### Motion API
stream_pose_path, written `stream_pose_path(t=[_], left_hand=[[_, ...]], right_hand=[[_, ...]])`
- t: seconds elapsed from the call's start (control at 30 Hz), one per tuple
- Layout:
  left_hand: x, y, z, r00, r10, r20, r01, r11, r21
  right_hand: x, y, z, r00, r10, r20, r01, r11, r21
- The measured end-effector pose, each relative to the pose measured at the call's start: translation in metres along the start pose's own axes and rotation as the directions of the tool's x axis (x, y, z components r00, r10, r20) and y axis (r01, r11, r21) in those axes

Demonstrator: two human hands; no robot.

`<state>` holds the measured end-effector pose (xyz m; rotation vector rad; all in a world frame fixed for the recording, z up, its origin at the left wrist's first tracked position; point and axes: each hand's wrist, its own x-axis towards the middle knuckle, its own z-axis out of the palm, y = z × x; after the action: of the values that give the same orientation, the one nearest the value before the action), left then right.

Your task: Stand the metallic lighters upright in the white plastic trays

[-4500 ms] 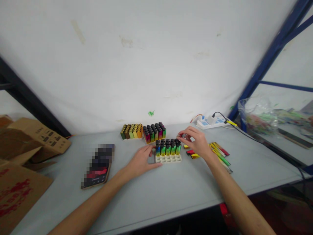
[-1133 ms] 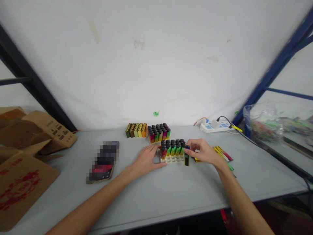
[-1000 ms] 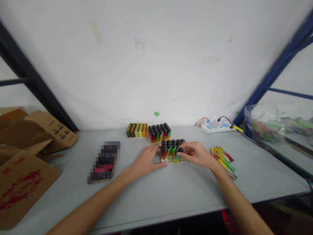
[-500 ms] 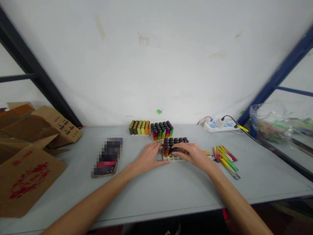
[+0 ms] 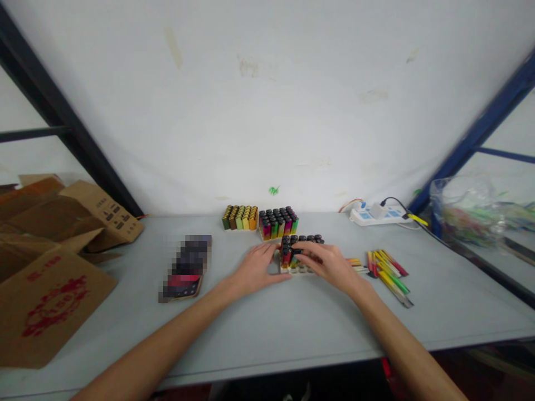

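Grey table top (image 5: 267, 323) carries a white tray of lighters (image 5: 297, 250) near its middle, a little toward the wall. The lighters stand upright in the tray with black caps up and coloured bodies below. The left hand (image 5: 256, 269) lies flat on the table, touching the left side of the tray; its fingers are spread and relaxed, and the thumb runs along the near left corner. It grasps nothing. The right hand (image 5: 330, 266) reaches over the near right part of the tray from the right side. Its fingers (image 5: 307, 257) are bent down onto the front rows of lighters and touch their caps, so these rows are partly hidden under them. If the fingers pinch one lighter or only press on the caps, I cannot tell.

Behind this tray stands a second full tray of lighters (image 5: 278, 221), and just beside it on the left is a block of yellow and green lighters (image 5: 239, 217). To the right of the right hand lie loose lighters (image 5: 388, 270) flat on the table. A white power strip (image 5: 376, 214) is near the wall. Cardboard boxes (image 5: 50, 250) are at the far left.
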<state>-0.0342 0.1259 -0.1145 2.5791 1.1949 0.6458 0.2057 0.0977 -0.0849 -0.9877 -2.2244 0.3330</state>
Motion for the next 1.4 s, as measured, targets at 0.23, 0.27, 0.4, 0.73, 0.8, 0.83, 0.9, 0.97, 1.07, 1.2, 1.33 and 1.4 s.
stream_pose_path(t=[0.23, 0.27, 0.4, 0.73, 0.8, 0.83, 0.9, 0.97, 1.07, 1.2, 1.33, 1.4], left_hand=[[0.000, -0.001, 0.000, 1.000, 0.011, 0.001, -0.011, 1.000, -0.002], [0.000, -0.001, 0.000, 1.000, 0.007, 0.001, -0.007, 1.000, -0.002], [0.000, -0.002, 0.000, 1.000, -0.003, 0.011, 0.003, 1.000, 0.001], [0.001, -0.001, 0.000, 0.999, -0.018, 0.038, 0.018, 1.000, 0.002], [0.001, -0.001, -0.001, 0.999, -0.019, 0.043, 0.019, 1.000, 0.006], [0.001, -0.001, -0.001, 0.999, -0.020, 0.043, 0.020, 1.000, 0.009], [0.001, 0.000, -0.001, 0.999, -0.022, 0.038, 0.022, 1.000, 0.013], [0.000, -0.001, -0.001, 0.999, -0.019, 0.028, 0.019, 1.000, 0.014], [0.000, -0.002, 0.000, 1.000, -0.006, 0.012, 0.006, 1.000, 0.003], [0.000, -0.004, 0.002, 1.000, 0.005, -0.004, -0.005, 1.000, -0.008], [0.001, -0.005, 0.002, 1.000, 0.001, 0.000, -0.001, 1.000, -0.004], [0.000, -0.005, 0.002, 1.000, -0.006, 0.010, 0.006, 1.000, 0.001]], right_hand=[[0.001, -0.008, -0.006, 1.000, 0.008, -0.022, -0.007, 1.000, 0.015], [0.001, -0.008, -0.009, 0.997, 0.029, -0.075, -0.027, 0.999, 0.022], [0.000, 0.004, -0.025, 0.912, 0.080, -0.403, -0.108, 0.993, -0.046], [-0.016, 0.039, -0.044, 0.795, 0.292, -0.532, -0.274, 0.955, 0.113], [-0.015, 0.038, -0.044, 0.792, 0.293, -0.536, -0.272, 0.955, 0.121], [-0.015, 0.038, -0.043, 0.793, 0.286, -0.538, -0.267, 0.957, 0.115], [-0.015, 0.039, -0.043, 0.803, 0.264, -0.534, -0.254, 0.963, 0.094], [-0.015, 0.042, -0.043, 0.815, 0.239, -0.528, -0.254, 0.966, 0.045], [-0.016, 0.047, -0.045, 0.820, 0.225, -0.526, -0.297, 0.953, -0.055], [-0.018, 0.050, -0.047, 0.828, 0.245, -0.504, -0.338, 0.936, -0.099], [-0.018, 0.051, -0.047, 0.832, 0.270, -0.485, -0.358, 0.929, -0.097], [-0.019, 0.053, -0.046, 0.826, 0.301, -0.477, -0.376, 0.924, -0.068]])
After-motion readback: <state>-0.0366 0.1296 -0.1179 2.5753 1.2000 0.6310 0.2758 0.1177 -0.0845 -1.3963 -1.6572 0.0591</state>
